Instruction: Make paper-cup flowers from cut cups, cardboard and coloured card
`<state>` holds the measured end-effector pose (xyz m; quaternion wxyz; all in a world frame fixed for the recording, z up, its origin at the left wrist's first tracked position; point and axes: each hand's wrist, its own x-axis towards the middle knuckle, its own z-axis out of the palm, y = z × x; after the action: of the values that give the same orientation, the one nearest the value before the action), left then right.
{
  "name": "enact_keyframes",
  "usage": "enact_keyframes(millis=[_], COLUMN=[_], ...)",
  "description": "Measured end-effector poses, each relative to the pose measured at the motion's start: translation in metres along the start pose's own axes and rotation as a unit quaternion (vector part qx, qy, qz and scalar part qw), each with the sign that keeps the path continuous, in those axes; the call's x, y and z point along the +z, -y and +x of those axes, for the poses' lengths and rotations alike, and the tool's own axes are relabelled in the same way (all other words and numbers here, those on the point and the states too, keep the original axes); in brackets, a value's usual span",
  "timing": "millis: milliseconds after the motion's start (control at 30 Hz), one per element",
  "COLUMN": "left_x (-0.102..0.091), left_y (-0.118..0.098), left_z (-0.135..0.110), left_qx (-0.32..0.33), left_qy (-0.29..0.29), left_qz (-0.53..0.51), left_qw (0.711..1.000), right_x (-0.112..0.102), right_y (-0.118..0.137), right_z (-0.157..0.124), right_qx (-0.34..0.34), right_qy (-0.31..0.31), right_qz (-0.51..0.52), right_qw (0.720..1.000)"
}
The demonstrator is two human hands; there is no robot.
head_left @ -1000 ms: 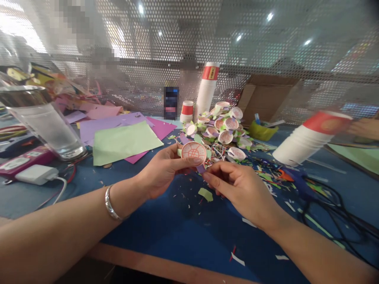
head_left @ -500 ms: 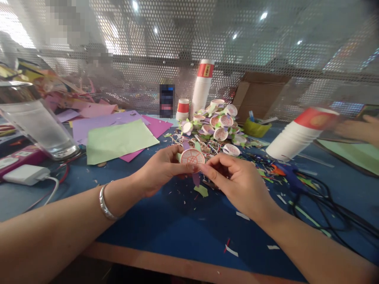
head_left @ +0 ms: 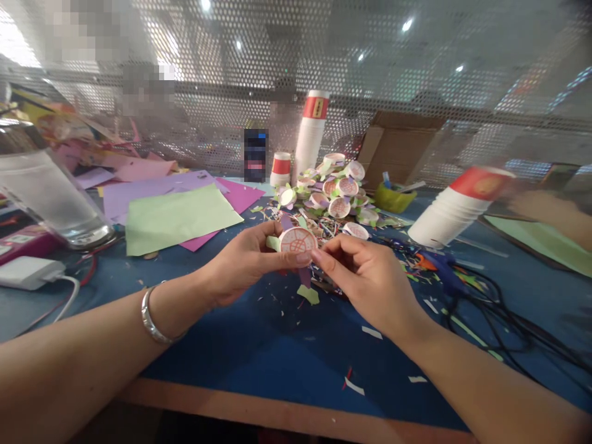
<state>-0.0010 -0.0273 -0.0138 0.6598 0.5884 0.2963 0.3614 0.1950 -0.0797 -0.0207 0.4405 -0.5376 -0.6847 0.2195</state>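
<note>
step: likely fixing purple strip (head_left: 305, 275) to paper disc (head_left: 297, 240) | left hand (head_left: 240, 265) clamped on disc, right hand (head_left: 370, 280) pinching strip | next: firm, aligned press

My right hand (head_left: 370, 280) has come up from under the paper disc (head_left: 298, 240). A second ago its fingertips pinched the purple strip (head_left: 305, 275) below the disc; now they close on the disc's right edge, against the thumb of my left hand (head_left: 240, 262). The strip hangs loose beneath. At far right, a co-worker's hand (head_left: 546, 213) has shifted lower and is blurred.
</note>
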Motion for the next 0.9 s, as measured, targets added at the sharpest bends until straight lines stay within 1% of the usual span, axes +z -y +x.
enact_keyframes(millis=[200, 300, 500, 700, 900], left_x=[-0.003, -0.002, -0.001, 0.001, 0.004], left_y=[0.002, 0.004, 0.005, 0.002, 0.003], left_z=[0.002, 0.003, 0.002, 0.000, -0.001], left_qx=[-0.004, -0.006, 0.001, 0.026, 0.025], left_qy=[-0.021, -0.023, -0.018, 0.036, 0.013], left_qz=[-0.003, -0.001, -0.017, -0.058, -0.053], left_qw=[1.000, 1.000, 1.000, 0.997, 0.998], right_x=[0.002, 0.003, 0.008, 0.010, 0.012], right_y=[0.005, 0.004, 0.003, 0.006, 0.005], right_z=[-0.001, -0.002, -0.004, -0.006, -0.006], right_qx=[-0.016, -0.039, -0.100, -0.134, -0.155], right_qy=[-0.041, -0.055, -0.055, -0.085, -0.089], right_qz=[0.008, -0.036, -0.117, -0.185, -0.214], right_qw=[0.999, 0.997, 0.987, 0.970, 0.960])
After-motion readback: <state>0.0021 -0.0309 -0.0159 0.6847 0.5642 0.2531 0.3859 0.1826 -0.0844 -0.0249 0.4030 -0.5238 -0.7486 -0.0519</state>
